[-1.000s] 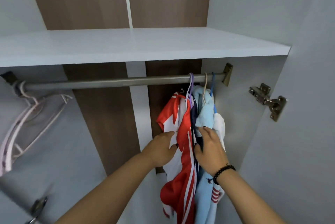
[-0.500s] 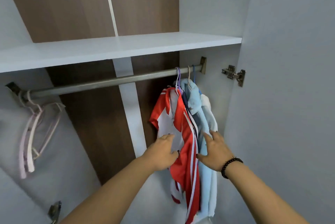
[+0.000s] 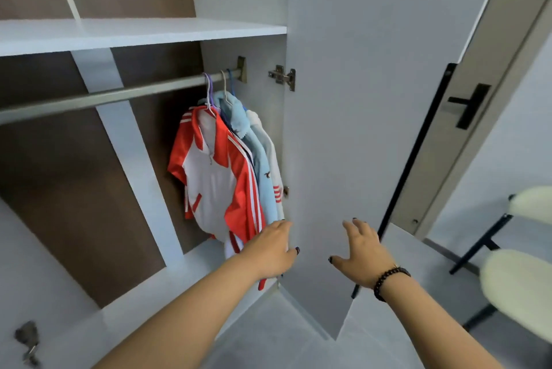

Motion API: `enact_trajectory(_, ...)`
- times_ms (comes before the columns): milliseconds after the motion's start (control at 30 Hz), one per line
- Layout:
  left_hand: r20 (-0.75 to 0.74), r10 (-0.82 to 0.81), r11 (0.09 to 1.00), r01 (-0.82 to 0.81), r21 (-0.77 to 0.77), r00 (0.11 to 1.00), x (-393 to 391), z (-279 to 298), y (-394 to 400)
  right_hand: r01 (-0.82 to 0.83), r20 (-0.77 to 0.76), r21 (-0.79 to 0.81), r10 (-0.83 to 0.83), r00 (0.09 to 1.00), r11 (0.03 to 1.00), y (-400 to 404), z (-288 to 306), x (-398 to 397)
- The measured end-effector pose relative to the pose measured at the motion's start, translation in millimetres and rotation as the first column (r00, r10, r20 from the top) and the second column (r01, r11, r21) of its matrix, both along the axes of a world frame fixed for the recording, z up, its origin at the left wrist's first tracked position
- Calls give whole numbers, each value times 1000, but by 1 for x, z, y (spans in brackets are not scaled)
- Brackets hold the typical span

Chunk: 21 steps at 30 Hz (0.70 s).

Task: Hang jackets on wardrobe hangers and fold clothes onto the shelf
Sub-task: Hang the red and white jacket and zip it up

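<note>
Several jackets hang bunched at the rail's right end, both hands loose in front.

Left of the open wardrobe door [image 3: 343,100], the red-and-white jacket [image 3: 218,177], pale blue one [image 3: 257,153] and white one [image 3: 273,159] hang under the shelf [image 3: 134,35]. Left hand [image 3: 273,252] is relaxed at the door's edge, holding nothing; right hand [image 3: 363,252] is spread before its face.

No legible text or labels.

Three hangers [image 3: 209,91] on the rod, one shelf [image 3: 143,34], two hands [image 3: 270,252].
</note>
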<state>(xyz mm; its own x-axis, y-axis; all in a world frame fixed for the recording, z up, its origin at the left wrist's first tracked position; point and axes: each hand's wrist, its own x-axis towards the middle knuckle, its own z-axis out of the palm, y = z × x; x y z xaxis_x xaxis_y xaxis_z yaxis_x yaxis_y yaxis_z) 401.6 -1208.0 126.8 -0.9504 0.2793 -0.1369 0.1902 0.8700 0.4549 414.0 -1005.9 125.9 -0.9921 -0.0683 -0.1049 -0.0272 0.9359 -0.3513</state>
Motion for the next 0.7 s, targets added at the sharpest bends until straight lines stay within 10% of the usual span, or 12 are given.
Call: enact_trajectory(700, 113, -470, 882, 471, 21, 875, 59, -11, 298, 476, 106, -13, -472, 875, 879, 265, -28, 152)
